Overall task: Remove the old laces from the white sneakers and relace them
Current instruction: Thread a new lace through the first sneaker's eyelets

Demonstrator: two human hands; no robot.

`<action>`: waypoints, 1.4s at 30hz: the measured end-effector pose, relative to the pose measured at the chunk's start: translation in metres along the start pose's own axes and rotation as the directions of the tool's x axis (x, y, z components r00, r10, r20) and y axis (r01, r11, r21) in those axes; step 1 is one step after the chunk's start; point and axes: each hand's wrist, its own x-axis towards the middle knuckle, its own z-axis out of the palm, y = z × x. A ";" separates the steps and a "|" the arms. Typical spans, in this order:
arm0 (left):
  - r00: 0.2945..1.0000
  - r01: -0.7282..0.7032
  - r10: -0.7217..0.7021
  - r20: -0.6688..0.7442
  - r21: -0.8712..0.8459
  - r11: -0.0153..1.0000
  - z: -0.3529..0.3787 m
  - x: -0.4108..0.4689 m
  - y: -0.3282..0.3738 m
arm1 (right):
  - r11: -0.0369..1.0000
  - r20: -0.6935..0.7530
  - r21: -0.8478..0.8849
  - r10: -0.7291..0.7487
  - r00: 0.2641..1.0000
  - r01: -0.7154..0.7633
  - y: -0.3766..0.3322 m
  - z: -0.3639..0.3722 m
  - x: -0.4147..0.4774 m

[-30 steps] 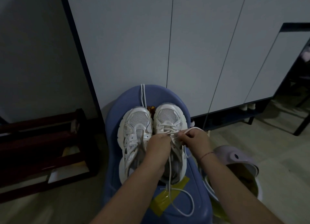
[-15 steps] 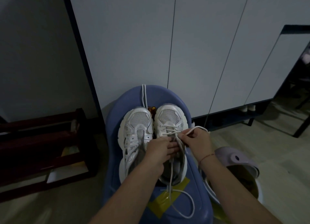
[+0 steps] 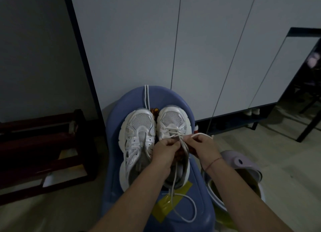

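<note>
My left hand (image 3: 165,151) and right hand (image 3: 202,148) both pinch the lace (image 3: 173,179) of the sneaker (image 3: 173,118) beneath them, threaded only near its toe; the other sneaker (image 3: 139,126), beside my left hand, looks unlaced.

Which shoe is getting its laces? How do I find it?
Look at the tall white cupboard; in front of it a blue stool carries two white sneakers side by side. Pick the right sneaker, where the left hand and right hand work. Only it has a white lace crossing its front; the left sneaker shows none.
</note>
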 end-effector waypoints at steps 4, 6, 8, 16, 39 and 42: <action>0.999 -0.042 0.042 -0.024 -0.001 0.999 0.000 0.000 -0.001 | 0.994 0.170 0.090 0.048 0.984 -0.064 -0.004 -0.005 -0.004; 0.999 -0.043 0.043 -0.002 0.031 0.999 -0.002 0.001 0.000 | 0.999 0.275 -0.025 0.038 0.961 -0.032 -0.005 -0.008 -0.007; 0.999 -0.044 0.043 0.021 0.064 0.997 -0.003 0.003 -0.001 | 0.982 0.261 -0.186 0.037 0.965 0.013 -0.002 -0.010 -0.007; 0.995 -0.093 0.093 0.027 0.021 0.995 0.000 -0.001 -0.002 | 0.999 0.253 -0.049 0.009 0.967 0.004 0.002 -0.017 -0.009; 0.898 -0.071 -0.256 0.358 0.693 0.717 -0.049 -0.031 0.026 | 0.981 0.192 0.106 0.137 0.972 -0.160 -0.001 -0.014 -0.008; 0.942 0.054 -0.208 0.262 0.496 0.867 -0.035 -0.029 0.018 | 0.984 0.187 0.072 0.150 0.971 -0.166 0.002 -0.015 -0.006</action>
